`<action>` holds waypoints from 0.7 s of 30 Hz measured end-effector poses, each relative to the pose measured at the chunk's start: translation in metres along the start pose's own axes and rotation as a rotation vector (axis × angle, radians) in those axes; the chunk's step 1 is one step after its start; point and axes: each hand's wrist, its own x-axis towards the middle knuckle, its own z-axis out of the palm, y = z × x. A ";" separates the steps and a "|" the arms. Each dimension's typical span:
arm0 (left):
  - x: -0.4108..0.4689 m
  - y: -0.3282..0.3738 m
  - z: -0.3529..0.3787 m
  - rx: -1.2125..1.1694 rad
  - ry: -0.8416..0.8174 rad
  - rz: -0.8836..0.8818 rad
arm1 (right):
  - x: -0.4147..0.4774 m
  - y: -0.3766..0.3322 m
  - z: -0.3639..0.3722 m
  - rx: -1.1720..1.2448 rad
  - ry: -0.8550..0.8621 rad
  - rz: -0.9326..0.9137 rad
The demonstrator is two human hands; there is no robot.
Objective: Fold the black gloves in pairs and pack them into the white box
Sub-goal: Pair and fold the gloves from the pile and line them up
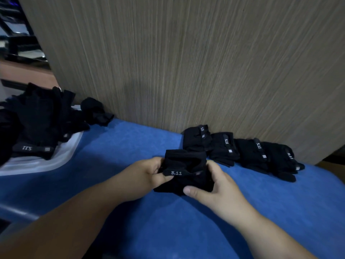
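Left hand: lower centre of the frame. We log its fingers curled onto the left edge of a folded glove pair, thumb pressed just left of the printed strap.
Right hand: just right of the left hand. Its fingers wrap the pair's right side and the thumb lies along the near edge, so we record both hands gripping the one bundle.
Folded glove pair: black, compact, held between the hands at frame centre, low over the tabletop. We read "5.11" on its strap. It is outside the white box and just in front of the left end of the row.
Row of folded pairs: we count four black bundles, right of centre, lined along the foot of the wood panel, each touching its neighbour. The rightmost is looser, with glove tips sticking out toward us.
White box: left edge of the frame, well apart from the hands. Only its pale rim and near corner show.
Unfolded glove pile: a black heap resting in and over the white box, with one labelled strap at the front.
Stray glove: crumpled, just right of the pile, against the panel.
Tabletop: covered in blue cloth, it carries everything listed.
Wood panel: upright and grained, it fills the upper frame.
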 end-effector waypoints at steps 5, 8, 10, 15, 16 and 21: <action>0.002 0.001 0.005 -0.029 0.030 -0.080 | 0.003 0.001 0.004 0.132 0.070 0.051; 0.001 0.005 0.007 -0.015 0.079 -0.124 | 0.004 0.001 0.002 0.128 0.090 0.045; 0.000 0.006 0.007 0.003 0.066 -0.156 | 0.005 0.003 0.002 0.159 0.111 0.044; 0.000 0.007 0.007 0.007 0.074 -0.179 | 0.006 0.001 0.002 0.223 0.140 -0.014; 0.002 0.007 0.008 0.017 0.072 -0.165 | 0.005 0.000 0.002 0.206 0.142 -0.026; 0.003 0.014 0.009 -0.217 0.137 -0.069 | 0.006 0.005 0.003 -0.012 0.126 -0.084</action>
